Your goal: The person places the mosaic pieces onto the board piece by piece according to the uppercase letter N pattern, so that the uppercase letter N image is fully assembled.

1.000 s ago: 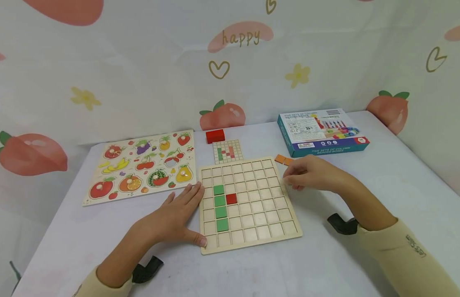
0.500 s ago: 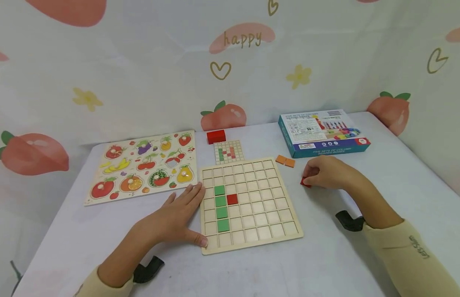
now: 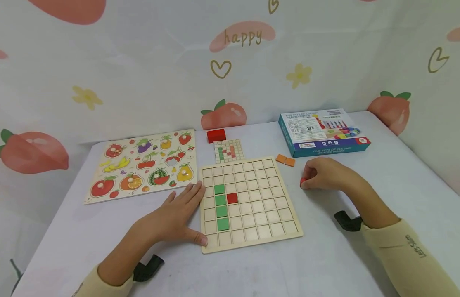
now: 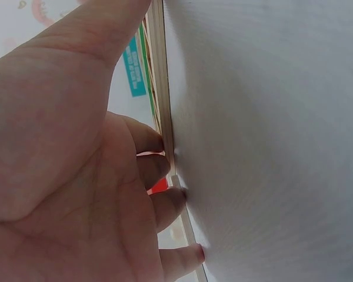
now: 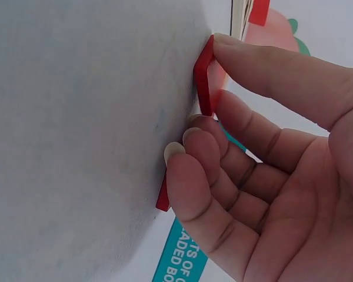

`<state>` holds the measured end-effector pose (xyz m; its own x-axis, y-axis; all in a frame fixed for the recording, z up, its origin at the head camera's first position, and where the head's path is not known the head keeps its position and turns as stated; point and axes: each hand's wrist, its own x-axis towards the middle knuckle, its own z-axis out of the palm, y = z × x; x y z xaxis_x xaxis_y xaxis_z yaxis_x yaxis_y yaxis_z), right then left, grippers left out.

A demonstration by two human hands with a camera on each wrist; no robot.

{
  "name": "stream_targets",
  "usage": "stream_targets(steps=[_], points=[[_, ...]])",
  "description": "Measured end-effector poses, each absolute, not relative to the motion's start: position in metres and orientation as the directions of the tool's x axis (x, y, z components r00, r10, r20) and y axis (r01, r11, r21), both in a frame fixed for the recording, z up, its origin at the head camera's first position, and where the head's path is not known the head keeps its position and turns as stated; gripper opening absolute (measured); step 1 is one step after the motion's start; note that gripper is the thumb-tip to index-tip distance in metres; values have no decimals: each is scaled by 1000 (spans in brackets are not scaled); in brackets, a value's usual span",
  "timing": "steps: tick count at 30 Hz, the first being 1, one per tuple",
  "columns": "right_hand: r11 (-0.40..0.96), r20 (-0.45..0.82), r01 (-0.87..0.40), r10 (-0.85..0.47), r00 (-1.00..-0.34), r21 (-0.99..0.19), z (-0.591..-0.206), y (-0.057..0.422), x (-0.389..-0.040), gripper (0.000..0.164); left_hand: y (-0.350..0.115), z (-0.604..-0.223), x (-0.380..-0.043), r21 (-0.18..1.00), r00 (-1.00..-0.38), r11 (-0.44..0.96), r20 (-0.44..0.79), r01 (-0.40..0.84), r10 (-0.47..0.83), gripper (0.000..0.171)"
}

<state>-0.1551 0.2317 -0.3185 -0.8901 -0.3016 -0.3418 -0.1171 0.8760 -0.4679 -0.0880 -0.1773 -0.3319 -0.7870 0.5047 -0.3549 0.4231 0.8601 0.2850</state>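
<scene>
My left hand [image 3: 168,222] rests along the left edge of a wooden grid board [image 3: 259,218], fingers straight and thumb at the near-left corner. On the board, several green square tiles [image 3: 222,211] form a column, with one red tile [image 3: 232,198] beside it. To the right of the board, my right hand [image 3: 328,175] pinches another red square tile [image 5: 203,79] between thumb and index finger, tilted up at the tabletop. Part of a further red piece [image 5: 163,197] shows beneath the other curled fingers in the right wrist view; the hand hides it in the head view.
Behind the board lie a small pattern card [image 3: 228,150] and a red block [image 3: 216,135]. Two orange tiles [image 3: 285,160] are near its far-right corner. A fruit knob puzzle [image 3: 141,167] lies at the left, and a printed box [image 3: 323,132] stands at the back right.
My right hand has moved right, away from the board's edge, and now pinches a red tile, which has tipped up. The left hand stays on the board.
</scene>
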Motion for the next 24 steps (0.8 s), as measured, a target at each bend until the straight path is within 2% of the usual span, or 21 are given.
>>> stream_targets(steps=[5, 13, 24], points=[[867, -342, -106, -300, -890, -486, -319, 229, -155, 19, -178, -331, -88, 292, -787, 859, -356, 420, 505, 133], [821, -349, -86, -331, -877, -564, -314, 230, -156, 10, -179, -330, -88, 296, -787, 858, -354, 419, 506, 133], [768, -367, -37, -347, -863, -640, -311, 230, -155, 9, -179, -333, -88, 287, -787, 860, -354, 422, 505, 134]])
